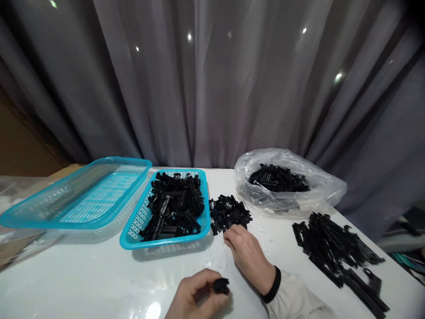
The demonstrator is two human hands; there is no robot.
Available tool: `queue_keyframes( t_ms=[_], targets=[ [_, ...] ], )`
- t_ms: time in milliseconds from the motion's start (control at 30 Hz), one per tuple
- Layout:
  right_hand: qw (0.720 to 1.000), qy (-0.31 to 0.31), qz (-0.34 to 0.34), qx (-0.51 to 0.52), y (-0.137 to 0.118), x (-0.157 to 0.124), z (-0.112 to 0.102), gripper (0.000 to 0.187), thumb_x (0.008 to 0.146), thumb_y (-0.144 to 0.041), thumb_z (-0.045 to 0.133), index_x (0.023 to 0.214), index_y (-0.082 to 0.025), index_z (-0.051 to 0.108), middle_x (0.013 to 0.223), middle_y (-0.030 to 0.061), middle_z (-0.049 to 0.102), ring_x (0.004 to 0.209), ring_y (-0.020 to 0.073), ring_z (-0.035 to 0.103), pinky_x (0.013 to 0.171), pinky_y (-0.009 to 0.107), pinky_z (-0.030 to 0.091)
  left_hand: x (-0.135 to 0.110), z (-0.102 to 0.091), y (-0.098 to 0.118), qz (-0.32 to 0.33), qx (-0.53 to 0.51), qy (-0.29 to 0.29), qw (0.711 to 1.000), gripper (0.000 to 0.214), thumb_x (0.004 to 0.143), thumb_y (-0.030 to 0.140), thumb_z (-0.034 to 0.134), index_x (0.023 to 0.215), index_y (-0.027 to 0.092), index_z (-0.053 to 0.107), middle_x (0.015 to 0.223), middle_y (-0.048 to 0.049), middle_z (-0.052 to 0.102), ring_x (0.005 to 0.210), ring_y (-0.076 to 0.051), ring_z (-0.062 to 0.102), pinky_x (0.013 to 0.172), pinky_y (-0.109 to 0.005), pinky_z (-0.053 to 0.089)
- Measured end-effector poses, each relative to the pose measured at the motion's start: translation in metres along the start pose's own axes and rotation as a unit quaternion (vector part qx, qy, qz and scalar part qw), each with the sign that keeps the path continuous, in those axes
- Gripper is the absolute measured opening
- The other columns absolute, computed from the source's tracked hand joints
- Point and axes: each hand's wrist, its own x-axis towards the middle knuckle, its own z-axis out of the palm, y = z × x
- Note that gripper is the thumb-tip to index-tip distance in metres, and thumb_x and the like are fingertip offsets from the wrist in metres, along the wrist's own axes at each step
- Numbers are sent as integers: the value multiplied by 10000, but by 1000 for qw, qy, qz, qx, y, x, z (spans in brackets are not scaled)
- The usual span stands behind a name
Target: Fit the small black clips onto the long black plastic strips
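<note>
Near the front edge of the view, my left hand (195,296) pinches a small black plastic part (221,286) between thumb and fingers. My right hand (247,252) reaches to the near edge of a pile of small black plastic pieces (230,210), its fingers curled down at the pile. Whether those fingertips grip a piece is hidden by the hand. Left of the pile stands a blue basket (166,243) filled with black plastic parts (175,204), several of them long and narrow.
A larger blue basket (99,225) sits at the left. Back right, an open clear plastic bag (318,186) holds more black parts (279,178). Long black strips (332,243) lie heaped at the right of the white table (99,283). A grey curtain (212,88) hangs behind.
</note>
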Motion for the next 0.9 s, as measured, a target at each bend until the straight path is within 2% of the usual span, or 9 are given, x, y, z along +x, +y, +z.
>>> queue_keyframes(
  t_ms=[133, 200, 300, 367, 467, 633, 900],
  targets=[
    [998, 8, -5, 67, -8, -7, -14, 171, 893, -48, 458, 820, -157, 566, 778, 19, 572, 727, 148, 533, 668, 244, 398, -1, -1, 5, -5, -36, 23, 999, 180, 730, 311, 717, 753, 138, 671, 729, -41, 631, 712, -179, 552, 671, -260, 428],
    [988, -4, 5, 157, -16, -14, -26, 144, 917, -116, 465, 838, -174, 571, 739, -9, 574, 681, 117, 531, 634, 205, 407, -2, -1, 7, -9, -36, 26, 999, 159, 729, 294, 718, 741, 141, 676, 724, -38, 637, 710, -177, 557, 670, -258, 432],
    [936, -53, 50, 345, -27, -25, -43, 105, 887, -187, 531, 818, -181, 609, 701, -23, 587, 651, 102, 528, 592, 174, 411, -3, 0, 11, -8, -39, 41, 998, 136, 721, 282, 724, 735, 152, 685, 724, -35, 651, 718, -179, 565, 676, -252, 441],
    [908, -72, 69, 407, -32, -30, -49, 87, 850, -168, 564, 797, -175, 632, 708, -19, 600, 665, 99, 534, 601, 167, 412, -3, 1, 15, -5, -38, 54, 998, 133, 714, 287, 729, 732, 159, 696, 725, -32, 657, 719, -178, 572, 678, -247, 446],
    [905, -64, 53, 417, -36, -34, -52, 99, 813, -108, 582, 775, -172, 647, 747, -12, 608, 713, 97, 547, 643, 164, 414, -4, 1, 22, -4, -23, 70, 997, 110, 711, 278, 726, 728, 169, 718, 727, -31, 668, 724, -181, 585, 680, -241, 449],
    [921, -41, -42, 385, -38, -34, -53, 170, 801, -29, 577, 782, -171, 668, 791, 2, 594, 754, 96, 566, 694, 173, 425, -3, 2, 28, 6, 13, 87, 996, 88, 713, 264, 724, 710, 176, 725, 700, -18, 659, 698, -170, 570, 657, -225, 441],
    [937, -48, -69, 340, -43, -35, -51, 168, 799, -58, 603, 819, -176, 721, 811, 27, 585, 749, 109, 584, 672, 184, 449, -2, -3, 20, 29, 89, 25, 995, 187, 798, 361, 670, 784, 177, 707, 753, -28, 676, 735, -181, 580, 674, -233, 457]
  ],
)
